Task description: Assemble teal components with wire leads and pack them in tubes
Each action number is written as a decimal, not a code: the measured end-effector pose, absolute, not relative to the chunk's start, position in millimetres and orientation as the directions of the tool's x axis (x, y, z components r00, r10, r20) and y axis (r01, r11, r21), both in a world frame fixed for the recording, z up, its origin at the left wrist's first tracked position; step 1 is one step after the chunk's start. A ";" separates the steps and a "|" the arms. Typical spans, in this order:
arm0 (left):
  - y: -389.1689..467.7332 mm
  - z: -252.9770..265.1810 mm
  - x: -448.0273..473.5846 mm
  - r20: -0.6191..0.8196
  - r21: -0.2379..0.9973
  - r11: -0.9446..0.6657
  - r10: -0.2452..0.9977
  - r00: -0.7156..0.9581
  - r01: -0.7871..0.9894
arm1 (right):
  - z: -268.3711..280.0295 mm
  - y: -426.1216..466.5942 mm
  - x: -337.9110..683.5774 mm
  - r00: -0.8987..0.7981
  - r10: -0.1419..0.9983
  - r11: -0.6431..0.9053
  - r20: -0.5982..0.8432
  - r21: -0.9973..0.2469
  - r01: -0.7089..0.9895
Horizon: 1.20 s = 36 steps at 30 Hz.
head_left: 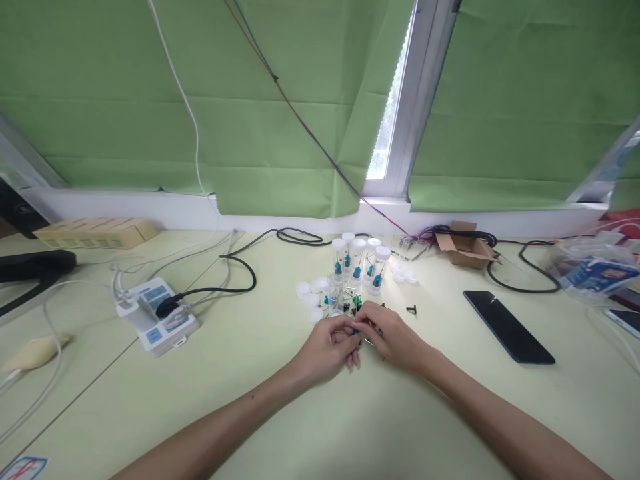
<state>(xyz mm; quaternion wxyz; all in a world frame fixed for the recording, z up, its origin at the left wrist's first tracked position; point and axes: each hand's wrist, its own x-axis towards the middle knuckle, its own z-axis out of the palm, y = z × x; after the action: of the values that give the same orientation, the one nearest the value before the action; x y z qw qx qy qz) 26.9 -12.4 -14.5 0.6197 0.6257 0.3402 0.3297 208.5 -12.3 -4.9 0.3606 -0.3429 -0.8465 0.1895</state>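
My left hand (325, 350) is closed in a pinch around a small blue part (356, 332), whose exact kind is too small to make out. My right hand (393, 333) meets it from the other side, its fingertips pinched together at the top of that part. Just beyond the hands stands an uncapped clear tube (336, 300). Behind it are several clear tubes (357, 263) with white caps, each with a blue piece inside. Small green, blue and black parts (356, 303) lie close to my fingers, partly hidden by them. Loose white caps (303, 290) lie to the left.
More white caps (403, 273) and a small black part (411, 309) lie to the right. Farther right are a black phone (507, 327), an open cardboard box (465, 252) and a plastic bag (590, 267). A power strip (163, 320) with plugged cables sits at left.
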 end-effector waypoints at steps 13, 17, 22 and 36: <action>-10.0 -14.1 24.9 -0.026 0.999 0.043 0.829 0.559 -0.018 | -3.8 -13.7 207.1 -0.532 0.722 0.682 0.443 -0.582 0.443; -10.1 -13.6 25.2 -0.036 0.999 0.052 0.833 0.552 -0.014 | -3.3 -13.3 207.7 -0.533 0.720 0.683 0.445 -0.592 0.428; -10.3 -16.0 24.5 -0.046 0.998 0.064 0.827 0.560 -0.013 | -5.0 -11.9 207.4 -0.513 0.733 0.667 0.446 -0.618 0.416; -9.1 -12.9 24.5 -0.063 0.995 0.096 0.831 0.552 -0.030 | -5.1 -9.9 207.6 -0.514 0.731 0.663 0.448 -0.645 0.381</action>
<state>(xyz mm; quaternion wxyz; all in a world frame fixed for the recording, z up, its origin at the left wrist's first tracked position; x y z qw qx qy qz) 24.5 -9.1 -12.9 0.6569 0.5870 0.3412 0.3280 207.6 -9.9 -5.1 0.3636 -0.3326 -0.8361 0.2411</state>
